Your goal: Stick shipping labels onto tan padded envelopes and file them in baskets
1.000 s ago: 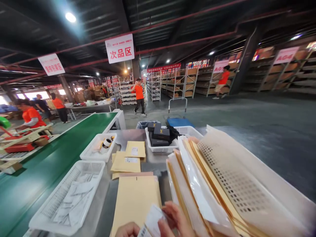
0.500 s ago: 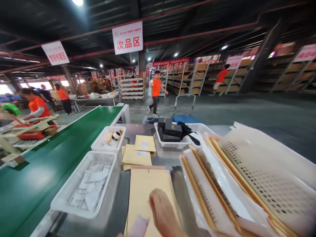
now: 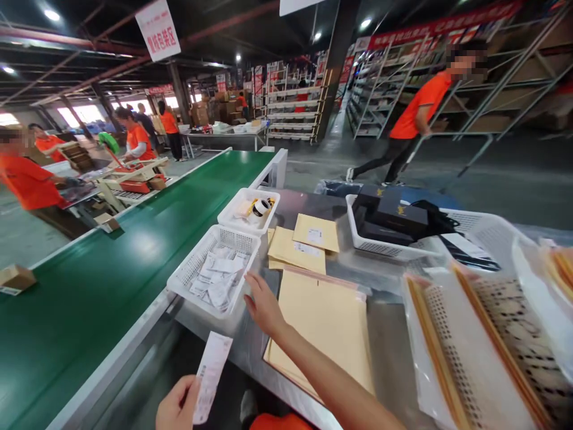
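Note:
My left hand [image 3: 178, 406] pinches a printed paper slip [image 3: 212, 376] at the bottom of the view, off the near edge of the metal table. My right hand [image 3: 265, 304] reaches leftward over the table with its fingers apart, holding nothing. Its fingertips are beside the right wall of a white perforated basket [image 3: 179, 280] that contains crumpled white paper slips [image 3: 224, 269]. Under and beyond my right forearm lies a stack of large yellow padded envelopes [image 3: 326, 322]. Smaller labelled yellow mailers [image 3: 317, 233] rest just behind that stack.
A green conveyor belt [image 3: 134, 245] runs along the left, carrying small cartons [image 3: 106, 223]. Another white basket [image 3: 224, 209] holds tape rolls. Black boxes [image 3: 398, 215] fill a basket at the back right; upright envelope bundles [image 3: 430, 340] stand at right. A person in orange [image 3: 421, 107] leans beyond the table.
The view has swung left. My right hand has moved from the envelope stack to beside the basket of slips. My left hand, with the paper slip, now shows clearly. The walking person is closer.

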`<state>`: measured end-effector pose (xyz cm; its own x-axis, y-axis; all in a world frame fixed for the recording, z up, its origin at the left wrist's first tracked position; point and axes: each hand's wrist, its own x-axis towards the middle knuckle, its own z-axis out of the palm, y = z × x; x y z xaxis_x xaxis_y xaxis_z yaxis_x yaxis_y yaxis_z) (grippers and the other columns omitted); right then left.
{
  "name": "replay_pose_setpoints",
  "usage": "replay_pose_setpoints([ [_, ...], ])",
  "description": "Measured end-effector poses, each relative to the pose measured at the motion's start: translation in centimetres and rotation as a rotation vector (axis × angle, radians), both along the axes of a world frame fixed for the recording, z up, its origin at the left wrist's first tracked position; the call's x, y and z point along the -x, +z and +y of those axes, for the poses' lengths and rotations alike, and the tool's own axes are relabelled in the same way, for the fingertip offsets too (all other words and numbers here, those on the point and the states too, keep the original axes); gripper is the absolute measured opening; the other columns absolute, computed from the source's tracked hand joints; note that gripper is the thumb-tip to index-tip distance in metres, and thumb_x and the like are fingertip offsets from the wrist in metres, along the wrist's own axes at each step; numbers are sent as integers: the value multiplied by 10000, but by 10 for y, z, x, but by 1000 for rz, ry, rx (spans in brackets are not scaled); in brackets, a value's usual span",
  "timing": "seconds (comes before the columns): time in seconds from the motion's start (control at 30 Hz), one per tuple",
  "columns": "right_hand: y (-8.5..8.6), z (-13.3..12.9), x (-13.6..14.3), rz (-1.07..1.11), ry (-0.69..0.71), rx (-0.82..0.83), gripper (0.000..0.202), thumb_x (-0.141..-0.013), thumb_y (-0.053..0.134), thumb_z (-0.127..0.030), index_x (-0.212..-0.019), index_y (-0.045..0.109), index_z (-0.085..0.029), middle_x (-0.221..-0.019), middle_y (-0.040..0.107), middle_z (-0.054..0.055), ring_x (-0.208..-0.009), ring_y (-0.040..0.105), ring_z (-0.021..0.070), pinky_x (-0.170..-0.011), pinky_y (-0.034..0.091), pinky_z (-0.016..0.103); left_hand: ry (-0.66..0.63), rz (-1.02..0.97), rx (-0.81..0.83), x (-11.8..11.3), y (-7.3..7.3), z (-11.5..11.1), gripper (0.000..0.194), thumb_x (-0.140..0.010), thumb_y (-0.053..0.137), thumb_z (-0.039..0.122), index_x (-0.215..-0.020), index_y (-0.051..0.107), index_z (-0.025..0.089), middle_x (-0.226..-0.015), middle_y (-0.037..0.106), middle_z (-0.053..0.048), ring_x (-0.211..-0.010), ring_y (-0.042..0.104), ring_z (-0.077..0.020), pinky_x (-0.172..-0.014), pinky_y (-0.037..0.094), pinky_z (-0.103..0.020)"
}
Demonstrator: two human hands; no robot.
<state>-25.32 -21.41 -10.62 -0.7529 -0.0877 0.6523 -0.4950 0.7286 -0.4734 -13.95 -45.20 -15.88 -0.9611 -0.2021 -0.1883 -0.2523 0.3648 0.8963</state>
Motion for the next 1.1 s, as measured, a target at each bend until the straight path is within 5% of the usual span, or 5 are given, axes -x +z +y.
replay_pose_setpoints([
  [0.13,-51,10,-51,-538,136,397,205,-901,472,-354,-947,595,-197,-898,634,70,-811,597,199,-739,506,354,1,10,-43,5,6,13,413,-673,654,593,-615,628,185,-571,605,14,-592,537,-160,-566,404,-232],
  [0.3,-47,18,-96,-877,210,830,423,-858,495,-603,-905,576,-190,-750,559,4,-680,539,145,-583,432,257,-6,104,-339,19,18,47,326,-535,817,319,-501,527,173,-823,684,-34,-812,625,-199,-720,471,-250],
  [0.63,-32,11,-140,-214,452,180,180,-944,470,-256,-917,645,-220,-877,670,55,-785,590,141,-658,418,263,475,-98,-1045,42,59,63,142,-763,664,222,-901,660,189,-827,747,-70,-724,699,-208,-688,573,-343],
  [0.83,-11,25,-146,178,327,-68,186,-947,424,-169,-846,578,-195,-696,629,34,-637,503,144,-583,338,286,577,-93,-859,36,72,71,192,-763,683,299,-860,684,133,-748,734,-78,-701,698,-221,-650,565,-324],
  [1.1,37,67,-144,-86,120,324,474,-923,486,-503,-565,456,-194,-504,415,-29,-497,373,103,-485,270,262,-17,-260,-105,39,27,18,459,-599,718,571,-644,691,116,-624,686,-91,-727,662,-311,-619,498,-348],
])
